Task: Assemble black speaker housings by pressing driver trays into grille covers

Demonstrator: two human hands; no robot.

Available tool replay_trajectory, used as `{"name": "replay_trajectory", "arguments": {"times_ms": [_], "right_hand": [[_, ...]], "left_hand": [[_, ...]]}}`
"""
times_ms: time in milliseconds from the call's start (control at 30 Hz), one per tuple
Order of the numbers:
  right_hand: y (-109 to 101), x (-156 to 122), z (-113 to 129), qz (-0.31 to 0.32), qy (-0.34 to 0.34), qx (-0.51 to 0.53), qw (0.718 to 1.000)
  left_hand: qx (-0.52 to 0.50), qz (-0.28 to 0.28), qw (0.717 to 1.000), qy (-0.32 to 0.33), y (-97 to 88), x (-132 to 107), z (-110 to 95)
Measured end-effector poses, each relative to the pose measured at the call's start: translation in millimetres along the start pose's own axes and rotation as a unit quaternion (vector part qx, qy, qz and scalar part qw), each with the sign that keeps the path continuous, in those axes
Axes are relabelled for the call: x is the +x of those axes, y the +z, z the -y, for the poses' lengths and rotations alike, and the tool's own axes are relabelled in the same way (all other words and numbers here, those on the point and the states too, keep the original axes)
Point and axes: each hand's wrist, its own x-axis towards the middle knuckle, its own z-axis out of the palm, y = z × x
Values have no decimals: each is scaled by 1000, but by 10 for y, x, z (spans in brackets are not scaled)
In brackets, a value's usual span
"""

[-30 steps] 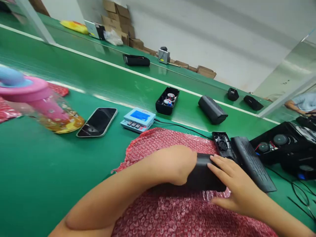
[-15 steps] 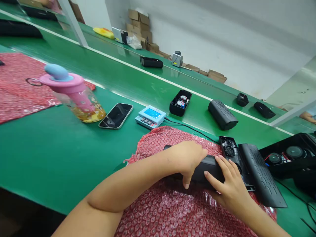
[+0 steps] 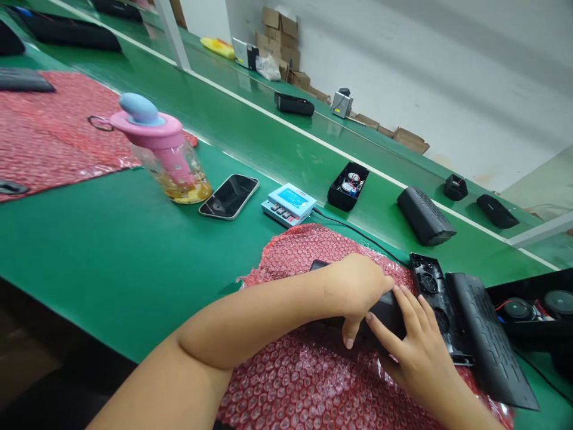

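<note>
A black speaker housing [image 3: 388,312] lies on red bubble wrap [image 3: 286,382], largely covered by my hands. My left hand [image 3: 362,289] reaches across it from above, thumb down the near side and fingers curled over the top, partly hidden. Gripping the housing's right part is my right hand [image 3: 418,337], its fingertips close against the left hand's. Just right of it sit an open black shell with round speaker drivers [image 3: 430,283] and a perforated black cover [image 3: 486,334].
A light-blue tester with a screen [image 3: 290,202] trails a black cable. Left of it are a phone [image 3: 229,197] and a pink-lidded bottle [image 3: 168,158]. Beyond stand an open speaker box [image 3: 348,186] and a closed black speaker [image 3: 425,215]. Another open speaker [image 3: 537,304] is at right.
The camera view has turned left, so the bench things appear farther right. My right fingertips have come closer to my left hand on the housing; both hands keep their hold.
</note>
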Motion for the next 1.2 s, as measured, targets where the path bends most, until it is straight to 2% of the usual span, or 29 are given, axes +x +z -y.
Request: {"name": "replay_trajectory", "arguments": {"times_ms": [333,500,900,1200], "right_hand": [[-14,61,-40,7,-12,2,1000],[8,108,30,6,-4,-7,1000],[104,117,158,-79,30,13,996],[164,114,234,-99,47,4,994]], "left_hand": [[9,-14,1000,10,20,4,16],[6,-17,1000,14,25,1,18],[19,-26,999,-6,35,-61,-60],[30,-34,999,-1,116,-64,-73]]}}
